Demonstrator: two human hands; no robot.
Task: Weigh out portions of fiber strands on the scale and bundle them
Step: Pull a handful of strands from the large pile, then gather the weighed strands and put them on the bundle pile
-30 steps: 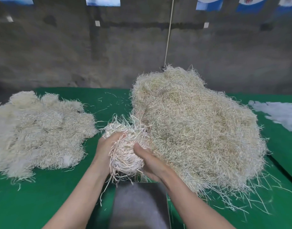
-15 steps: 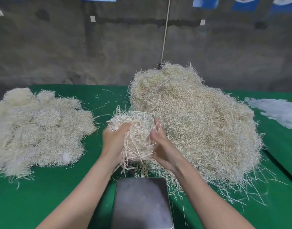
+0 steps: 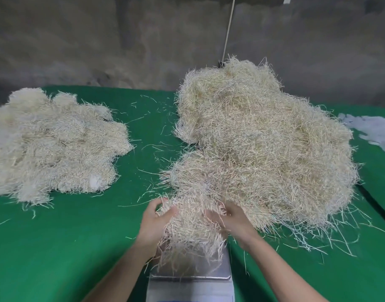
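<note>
Head camera looks down on my left hand and my right hand, cupped on opposite sides of a clump of fiber strands. The clump sits just over the steel plate of the scale, at the near edge of the big loose pile. Fingers of both hands are curled into the clump, grasping it by its flanks. Its lower strands hang down onto the plate, though I cannot tell whether its weight rests there. I judge this stuff very light, dry and springy, each strand thin and fairly stiff, the whole mass loose and quick to shed; stray strands lie across the green cloth. A pinch would only pull out a few strands, so the place to hold is low on both sides, palms under the bulk, squeezing gently inward so the tangle keeps itself together. Strands bridging to the big loose pile could drag on the portion and spoil the reading. Paler heaps lie well apart on my left.
</note>
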